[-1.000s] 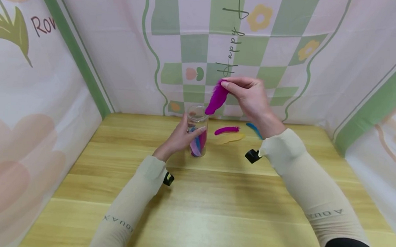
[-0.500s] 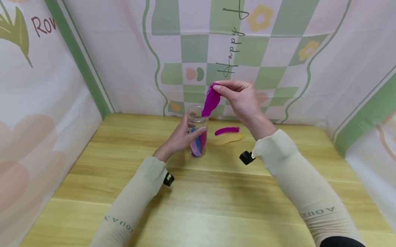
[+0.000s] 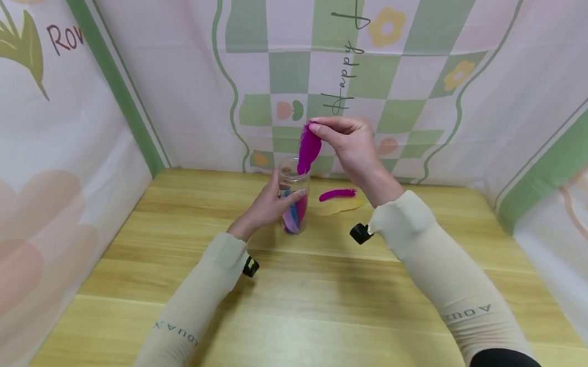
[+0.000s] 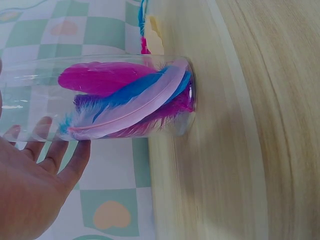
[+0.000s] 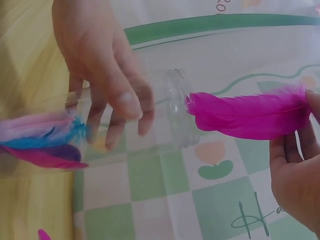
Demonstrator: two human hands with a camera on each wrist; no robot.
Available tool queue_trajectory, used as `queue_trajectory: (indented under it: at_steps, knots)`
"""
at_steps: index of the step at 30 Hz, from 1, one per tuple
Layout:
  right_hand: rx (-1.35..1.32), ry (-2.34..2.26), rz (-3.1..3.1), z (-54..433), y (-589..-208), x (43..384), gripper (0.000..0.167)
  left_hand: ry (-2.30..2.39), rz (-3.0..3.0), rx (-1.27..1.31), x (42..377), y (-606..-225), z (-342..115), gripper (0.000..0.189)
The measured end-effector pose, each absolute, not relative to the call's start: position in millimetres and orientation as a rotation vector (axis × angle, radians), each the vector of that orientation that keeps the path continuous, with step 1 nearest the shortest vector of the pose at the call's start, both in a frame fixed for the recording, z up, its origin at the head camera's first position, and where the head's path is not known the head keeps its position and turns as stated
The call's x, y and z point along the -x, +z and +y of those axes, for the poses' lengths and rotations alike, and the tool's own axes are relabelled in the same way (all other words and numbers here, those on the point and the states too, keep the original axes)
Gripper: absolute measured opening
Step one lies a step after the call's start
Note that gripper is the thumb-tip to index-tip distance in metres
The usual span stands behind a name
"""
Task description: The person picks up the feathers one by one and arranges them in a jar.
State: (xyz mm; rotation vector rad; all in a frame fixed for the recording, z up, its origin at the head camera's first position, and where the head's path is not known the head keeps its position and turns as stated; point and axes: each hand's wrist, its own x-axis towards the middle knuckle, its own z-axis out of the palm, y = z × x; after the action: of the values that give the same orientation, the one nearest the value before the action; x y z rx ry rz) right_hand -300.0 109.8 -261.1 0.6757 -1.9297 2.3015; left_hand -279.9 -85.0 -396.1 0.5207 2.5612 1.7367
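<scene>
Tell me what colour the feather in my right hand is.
Bright magenta; the feather shows best in the right wrist view.

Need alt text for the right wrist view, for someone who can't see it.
The right hand pinches a magenta feather, its tip at the mouth of a clear jar that the left hand grips. Pink, blue and magenta feathers lie inside.

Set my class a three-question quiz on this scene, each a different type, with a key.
1. Multiple choice: what does the right hand pinch? (a) a lid (b) a magenta feather (c) a spoon
2. True or false: the left hand holds a glass jar with several feathers inside.
3. Short answer: in the head view, what colours are the two feathers lying on the table?

Key: 1. b. 2. True. 3. A magenta one and a yellow one.
</scene>
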Motion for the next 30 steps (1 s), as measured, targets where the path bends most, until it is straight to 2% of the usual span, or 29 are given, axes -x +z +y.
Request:
queue_trajectory:
  at_steps: [14, 30]
  knots:
    - [-0.679, 2.215, -2.050, 105, -268, 296, 0.009, 1.741, 2.555, -0.518, 279, -396, -85, 0.073]
    - [-0.711, 2.125, -2.126, 99, -276, 297, 0.020, 1.754, 2.548, -0.538, 280, -397, -84, 0.072]
